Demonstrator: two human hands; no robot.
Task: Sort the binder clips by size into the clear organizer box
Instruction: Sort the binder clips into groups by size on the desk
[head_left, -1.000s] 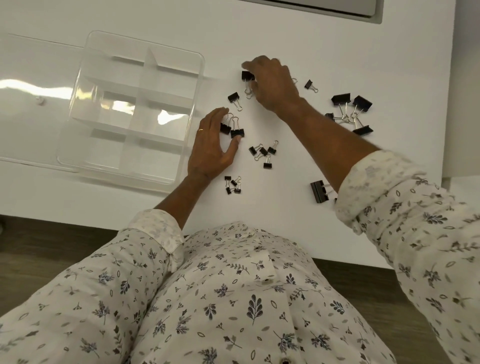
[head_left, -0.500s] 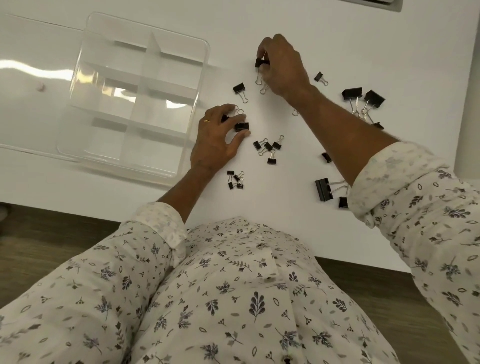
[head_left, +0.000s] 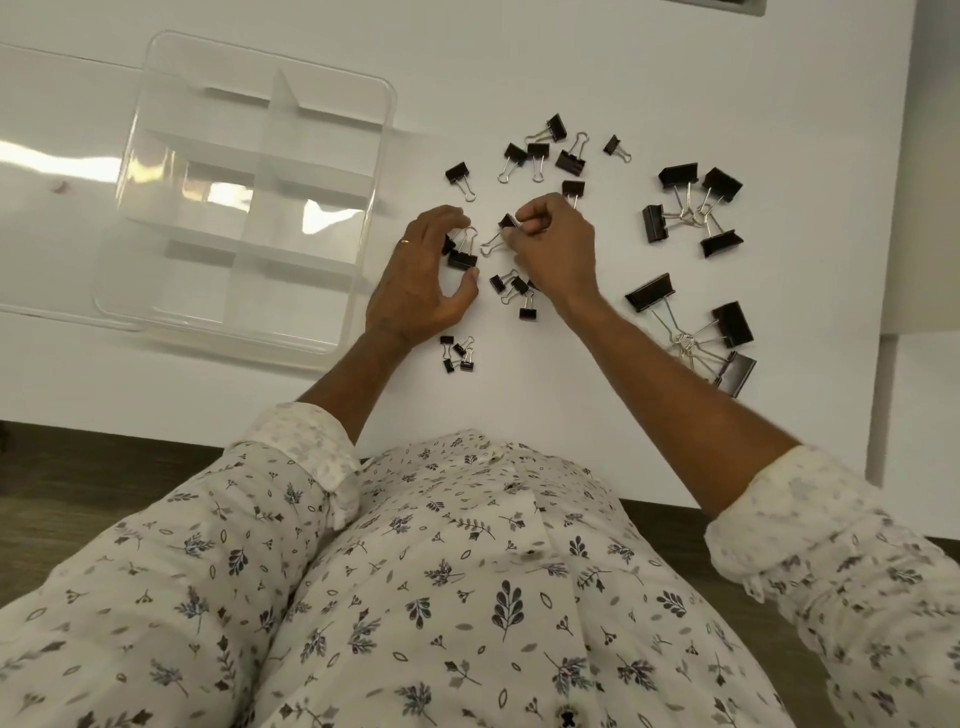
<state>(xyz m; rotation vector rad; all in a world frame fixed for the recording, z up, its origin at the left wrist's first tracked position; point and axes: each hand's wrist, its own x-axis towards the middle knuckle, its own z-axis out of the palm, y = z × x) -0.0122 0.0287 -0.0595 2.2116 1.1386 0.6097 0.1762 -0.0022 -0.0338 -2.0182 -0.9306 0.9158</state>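
1. Black medium clip is pinched in my right hand, its wire handles trailing near-left. My left hand curls around a clip pair.
2. My left hand is nearer the clear organizer box, which lies left of both hands.
3. I count seven large clips at right and four tiny clips by my left wrist.
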